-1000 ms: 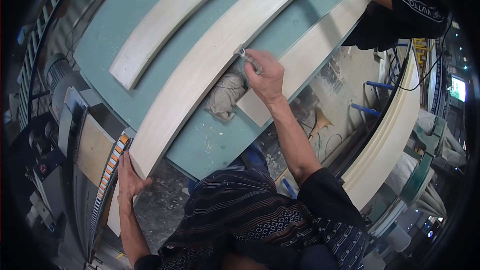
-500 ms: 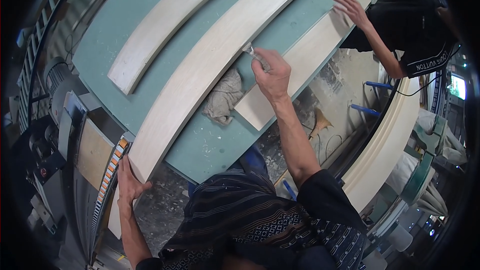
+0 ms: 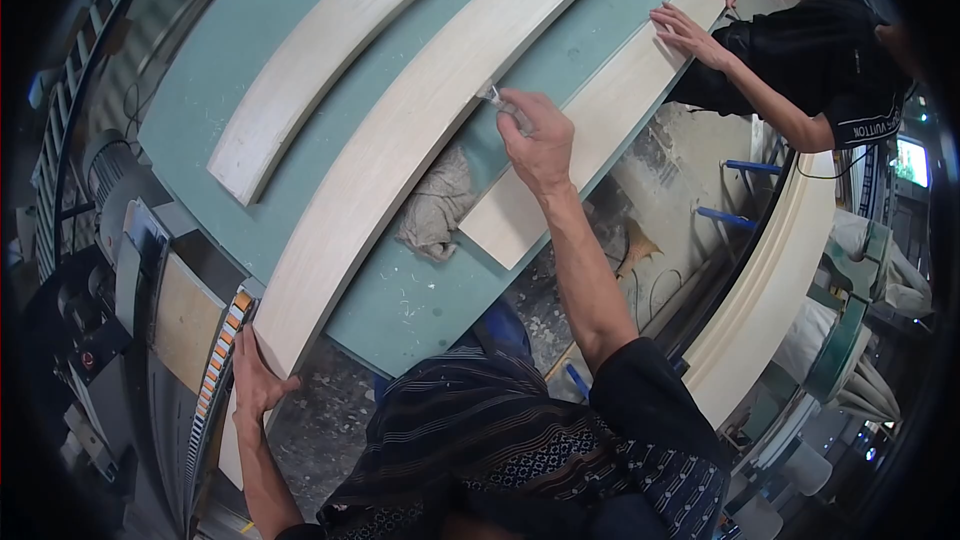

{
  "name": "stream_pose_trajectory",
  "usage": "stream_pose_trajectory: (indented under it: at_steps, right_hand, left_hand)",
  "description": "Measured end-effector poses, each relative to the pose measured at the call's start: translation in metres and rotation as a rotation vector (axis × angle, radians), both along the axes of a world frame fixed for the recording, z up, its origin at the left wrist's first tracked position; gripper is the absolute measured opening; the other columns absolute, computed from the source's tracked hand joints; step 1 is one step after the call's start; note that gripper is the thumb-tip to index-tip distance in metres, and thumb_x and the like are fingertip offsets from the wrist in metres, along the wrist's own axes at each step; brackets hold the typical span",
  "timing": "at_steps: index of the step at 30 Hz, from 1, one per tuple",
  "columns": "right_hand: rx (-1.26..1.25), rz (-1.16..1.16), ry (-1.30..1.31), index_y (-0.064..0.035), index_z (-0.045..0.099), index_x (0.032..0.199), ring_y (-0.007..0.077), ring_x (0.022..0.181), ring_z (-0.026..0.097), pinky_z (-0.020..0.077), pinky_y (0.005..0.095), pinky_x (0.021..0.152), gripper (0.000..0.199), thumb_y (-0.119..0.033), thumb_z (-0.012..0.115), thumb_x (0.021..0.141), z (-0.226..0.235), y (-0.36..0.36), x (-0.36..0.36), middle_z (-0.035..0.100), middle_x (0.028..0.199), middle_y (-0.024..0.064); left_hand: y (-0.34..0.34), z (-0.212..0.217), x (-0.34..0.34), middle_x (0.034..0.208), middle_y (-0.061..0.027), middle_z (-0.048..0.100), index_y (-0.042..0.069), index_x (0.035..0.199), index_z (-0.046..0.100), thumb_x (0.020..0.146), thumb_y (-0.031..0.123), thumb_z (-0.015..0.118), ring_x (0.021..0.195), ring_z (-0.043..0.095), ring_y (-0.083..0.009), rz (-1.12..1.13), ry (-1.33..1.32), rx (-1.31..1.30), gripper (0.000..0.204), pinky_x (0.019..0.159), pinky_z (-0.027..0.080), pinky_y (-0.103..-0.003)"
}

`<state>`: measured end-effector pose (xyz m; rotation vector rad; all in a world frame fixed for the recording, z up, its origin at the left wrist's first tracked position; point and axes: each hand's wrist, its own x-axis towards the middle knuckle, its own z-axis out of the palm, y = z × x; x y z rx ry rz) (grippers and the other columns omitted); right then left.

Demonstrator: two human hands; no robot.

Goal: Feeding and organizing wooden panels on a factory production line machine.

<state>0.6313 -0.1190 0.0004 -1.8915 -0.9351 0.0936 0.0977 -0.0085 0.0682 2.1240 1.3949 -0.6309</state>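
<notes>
Our hands and forearms are bare. Well below the fingers of our right hand (image 3: 538, 140) we wear a plain black short sleeve (image 3: 652, 395). Below the fingers of our left hand (image 3: 262, 380), a dark sleeve end (image 3: 302, 532) shows. Lower down, between both sets of fingers, our dark top (image 3: 440, 405) has thin pale and brownish stripes, with small white shapes (image 3: 560, 455) beneath. Straight below the right fingers, blue trousers (image 3: 508, 328) show.

Through my camera I see a green table (image 3: 385, 333) bearing a left curved board (image 3: 320, 50), a middle curved board (image 3: 400, 150) overhanging its edge, a right-hand board (image 3: 600, 125) and a crumpled grey cloth (image 3: 437, 205).
</notes>
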Motion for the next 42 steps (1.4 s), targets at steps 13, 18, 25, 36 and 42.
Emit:
stream_pose_trajectory:
  at_steps: [13, 18, 25, 36, 42]
  right_hand:
    - [0.011, -0.055, 0.037, -0.0025, 0.075, 0.109, 0.0213, 0.082, 0.07, 0.0544, 0.0296, 0.075, 0.025, -0.006, 0.07, 0.085, 0.003, 0.005, 0.014, 0.072, 0.094, 0.0131]
    - [0.008, -0.049, 0.038, -0.0025, 0.075, 0.11, 0.0217, 0.083, 0.071, 0.0547, 0.0301, 0.076, 0.025, -0.006, 0.07, 0.085, -0.008, 0.004, 0.023, 0.072, 0.094, 0.0128]
    - [-0.021, -0.035, -0.021, -0.0026, 0.076, 0.108, 0.023, 0.084, 0.072, 0.0554, 0.031, 0.076, 0.023, -0.005, 0.07, 0.085, 0.001, 0.012, 0.033, 0.074, 0.095, 0.0125]
    - [-0.067, -0.044, -0.044, -0.0024, 0.076, 0.108, 0.0248, 0.084, 0.073, 0.0561, 0.031, 0.076, 0.025, -0.005, 0.072, 0.084, 0.009, 0.003, 0.038, 0.074, 0.096, 0.0133]
    - [-0.052, 0.002, -0.05, -0.0029, 0.076, 0.108, 0.0238, 0.084, 0.073, 0.0559, 0.0308, 0.075, 0.025, -0.004, 0.072, 0.084, 0.01, 0.004, 0.035, 0.074, 0.096, 0.0129]
  left_hand:
    - [-0.001, -0.002, -0.003, 0.137, -0.0264, 0.046, -0.008, 0.15, 0.032, 0.041, 0.02, 0.096, 0.127, 0.048, -0.046, -0.001, -0.045, 0.02, 0.13, 0.112, 0.042, -0.05]
    - [0.003, -0.002, 0.001, 0.137, -0.0273, 0.045, -0.01, 0.15, 0.03, 0.042, 0.02, 0.094, 0.126, 0.049, -0.0465, -0.014, -0.036, 0.009, 0.129, 0.109, 0.044, -0.049]
    - [0.0, 0.003, 0.008, 0.131, -0.0258, 0.047, -0.01, 0.147, 0.033, 0.042, 0.019, 0.094, 0.123, 0.051, -0.0456, -0.006, -0.047, 0.004, 0.125, 0.107, 0.045, -0.049]
    - [-0.002, 0.005, 0.007, 0.135, -0.024, 0.046, -0.007, 0.15, 0.03, 0.041, 0.017, 0.095, 0.126, 0.048, -0.0451, 0.01, -0.02, 0.016, 0.129, 0.109, 0.043, -0.05]
    - [0.0, 0.005, 0.01, 0.139, -0.0273, 0.044, -0.009, 0.151, 0.029, 0.042, 0.02, 0.094, 0.128, 0.049, -0.0459, 0.024, 0.0, -0.014, 0.13, 0.11, 0.044, -0.05]
